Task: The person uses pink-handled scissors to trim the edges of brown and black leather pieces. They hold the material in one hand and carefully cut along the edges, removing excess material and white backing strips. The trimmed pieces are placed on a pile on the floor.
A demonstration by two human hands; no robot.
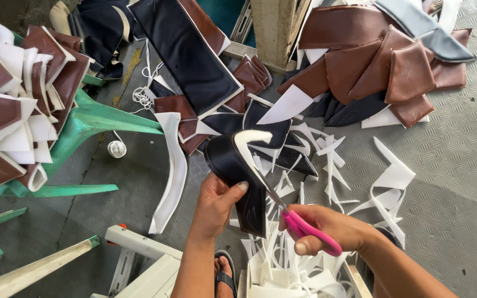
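While my left hand [216, 201] pinches the dark vinyl piece [238, 176] upright to steady it, my right hand [327, 226], fingers through pink-handled scissors [299, 223], trims its white edging [249, 146]; offcuts [305, 270] lie on the floor at six o'clock.

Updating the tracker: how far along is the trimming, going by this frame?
Done: white offcuts litter the floor, so some trimming is behind. In hand: the left hand holds a dark panel while the right hand works pink scissors along its white edge. Left: I can't tell whether the brown pieces and the stack on the green chair are trimmed.
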